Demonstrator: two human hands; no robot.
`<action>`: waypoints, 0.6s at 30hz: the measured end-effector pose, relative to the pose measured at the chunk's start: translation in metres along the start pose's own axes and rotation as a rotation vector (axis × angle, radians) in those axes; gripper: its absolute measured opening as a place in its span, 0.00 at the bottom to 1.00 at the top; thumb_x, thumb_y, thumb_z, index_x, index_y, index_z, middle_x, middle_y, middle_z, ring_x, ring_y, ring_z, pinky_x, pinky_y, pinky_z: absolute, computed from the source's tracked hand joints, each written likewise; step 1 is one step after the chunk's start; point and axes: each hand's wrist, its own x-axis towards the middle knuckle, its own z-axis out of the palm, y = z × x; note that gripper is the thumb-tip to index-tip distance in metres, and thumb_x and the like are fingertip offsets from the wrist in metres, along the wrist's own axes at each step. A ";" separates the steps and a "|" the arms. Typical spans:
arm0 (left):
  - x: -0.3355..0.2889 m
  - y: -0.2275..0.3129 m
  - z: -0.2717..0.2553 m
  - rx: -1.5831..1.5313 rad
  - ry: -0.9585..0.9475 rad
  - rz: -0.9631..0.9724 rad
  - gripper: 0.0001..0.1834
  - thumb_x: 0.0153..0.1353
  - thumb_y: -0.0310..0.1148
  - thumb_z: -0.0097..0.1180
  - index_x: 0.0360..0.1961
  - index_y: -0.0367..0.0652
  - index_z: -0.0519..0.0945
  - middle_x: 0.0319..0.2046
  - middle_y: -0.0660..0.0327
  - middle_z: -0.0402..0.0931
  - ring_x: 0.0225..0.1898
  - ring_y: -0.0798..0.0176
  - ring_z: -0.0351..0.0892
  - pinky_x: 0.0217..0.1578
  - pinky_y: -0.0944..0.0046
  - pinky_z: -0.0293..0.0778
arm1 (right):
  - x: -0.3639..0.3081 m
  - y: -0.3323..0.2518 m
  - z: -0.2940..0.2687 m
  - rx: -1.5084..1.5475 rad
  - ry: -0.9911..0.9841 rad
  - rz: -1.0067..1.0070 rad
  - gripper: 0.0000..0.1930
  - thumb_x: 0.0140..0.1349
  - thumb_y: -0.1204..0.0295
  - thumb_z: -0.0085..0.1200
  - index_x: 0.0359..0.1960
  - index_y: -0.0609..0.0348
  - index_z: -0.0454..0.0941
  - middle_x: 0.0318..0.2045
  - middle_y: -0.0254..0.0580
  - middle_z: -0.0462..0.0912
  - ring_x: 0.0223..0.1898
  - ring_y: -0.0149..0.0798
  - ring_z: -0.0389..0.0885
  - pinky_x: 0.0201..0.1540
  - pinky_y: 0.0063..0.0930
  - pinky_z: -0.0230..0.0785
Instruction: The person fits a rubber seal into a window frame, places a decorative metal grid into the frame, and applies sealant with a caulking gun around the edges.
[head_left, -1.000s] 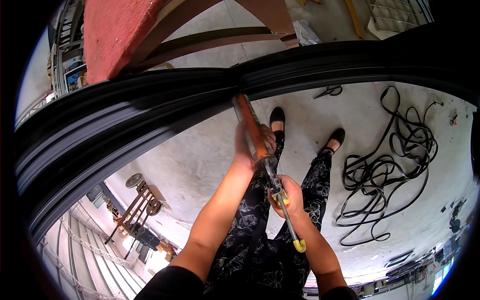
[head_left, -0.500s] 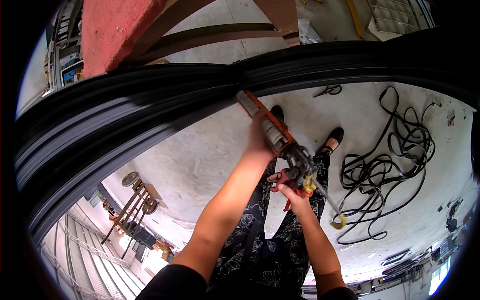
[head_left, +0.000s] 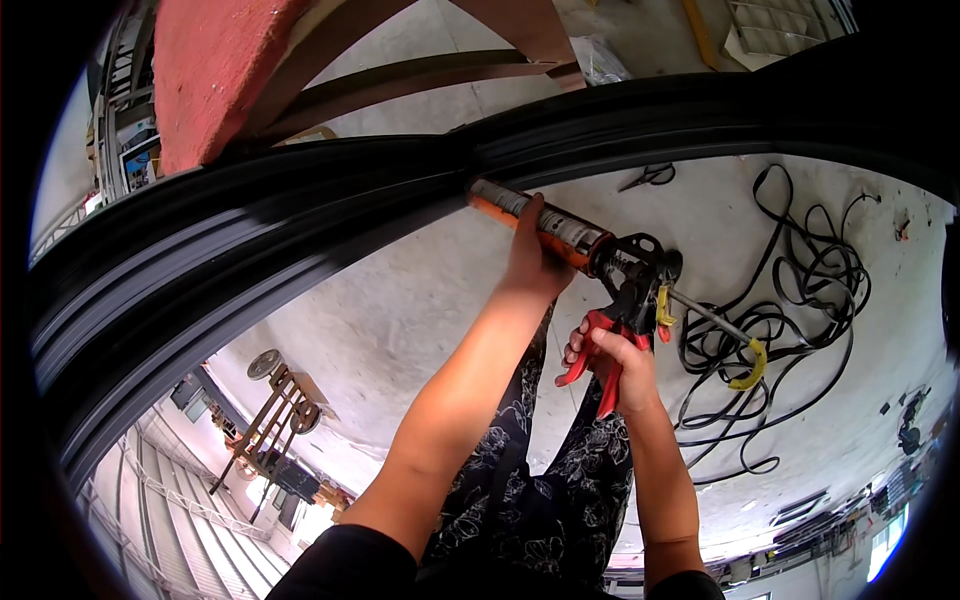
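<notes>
Both my hands hold a caulking gun [head_left: 632, 285] with an orange barrel, red handle and yellow-hooked rod. My left hand [head_left: 535, 255] wraps round the barrel near its middle, over the printed tube inside it. Lower down, my right hand [head_left: 622, 368] grips the red handle and trigger. The barrel's front end reaches up to the lower edge of a long dark ribbed frame [head_left: 330, 185] that crosses the view. Whether a nozzle touches the frame is hidden.
Scissors [head_left: 648, 177] lie on the pale floor beyond the gun. A tangle of black strip [head_left: 790, 300] spreads over the floor at right. A wheeled cart [head_left: 270, 430] stands at lower left. Past the frame are a red padded surface [head_left: 215, 80] and brown supports [head_left: 420, 75].
The caulking gun has swung to a flatter angle, its handle end moving up and right. My left hand has shifted slightly along with it, and my right hand has risen and moved right.
</notes>
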 end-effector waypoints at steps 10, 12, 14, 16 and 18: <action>0.002 -0.001 -0.012 0.040 0.047 0.015 0.23 0.60 0.46 0.59 0.47 0.41 0.70 0.39 0.54 0.77 0.41 0.52 0.79 0.50 0.47 0.75 | 0.001 0.017 -0.007 0.012 0.029 0.003 0.14 0.60 0.65 0.52 0.40 0.63 0.73 0.31 0.46 0.76 0.34 0.44 0.77 0.42 0.40 0.73; 0.004 0.001 -0.015 0.050 0.019 0.000 0.23 0.60 0.46 0.59 0.46 0.41 0.71 0.38 0.54 0.77 0.41 0.52 0.78 0.50 0.47 0.75 | 0.002 0.020 -0.008 0.035 0.006 -0.003 0.12 0.63 0.68 0.52 0.41 0.64 0.73 0.32 0.43 0.77 0.34 0.39 0.78 0.40 0.35 0.74; 0.006 0.002 -0.020 0.057 -0.012 -0.011 0.23 0.59 0.47 0.59 0.46 0.40 0.71 0.38 0.53 0.77 0.41 0.51 0.78 0.49 0.47 0.75 | 0.002 0.023 -0.010 0.013 -0.002 -0.013 0.12 0.63 0.68 0.52 0.41 0.64 0.73 0.31 0.43 0.77 0.34 0.38 0.78 0.39 0.34 0.74; 0.005 0.001 -0.023 0.031 -0.017 -0.016 0.23 0.59 0.47 0.60 0.45 0.40 0.71 0.37 0.53 0.77 0.41 0.50 0.78 0.50 0.46 0.75 | 0.000 0.022 -0.011 -0.008 -0.012 -0.026 0.12 0.63 0.67 0.52 0.41 0.64 0.73 0.31 0.43 0.78 0.33 0.38 0.78 0.38 0.33 0.74; 0.003 -0.003 -0.024 0.027 -0.022 -0.009 0.23 0.58 0.48 0.60 0.45 0.41 0.71 0.37 0.52 0.77 0.41 0.50 0.78 0.50 0.46 0.75 | -0.005 0.016 -0.011 -0.070 0.041 0.005 0.11 0.64 0.67 0.52 0.40 0.64 0.73 0.29 0.42 0.77 0.31 0.36 0.78 0.37 0.32 0.74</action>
